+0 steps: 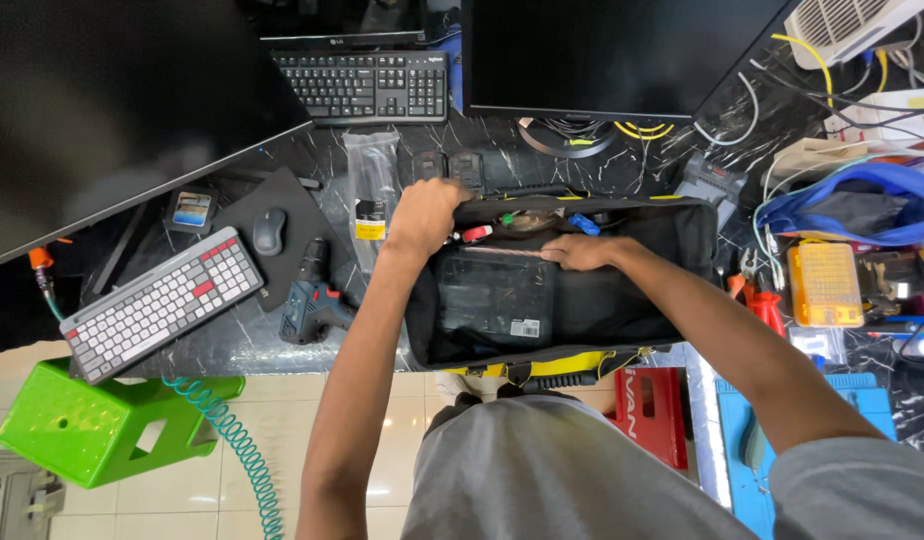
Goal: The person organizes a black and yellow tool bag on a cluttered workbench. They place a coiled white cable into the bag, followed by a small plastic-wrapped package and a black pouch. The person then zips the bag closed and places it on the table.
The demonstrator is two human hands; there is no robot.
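Note:
A black tool bag with yellow trim lies open on the dark marble desk in front of me. My left hand grips the bag's far left rim and holds it open. My right hand reaches inside, fingers closed on the top edge of a flat black case that stands in the bag. Small tools with red, green and blue handles show along the bag's back pocket.
A cordless drill lies left of the bag, beside a mouse and a grey-and-red keyboard. A second keyboard and two monitors stand behind. An orange parts box and cables crowd the right. A green stool stands below left.

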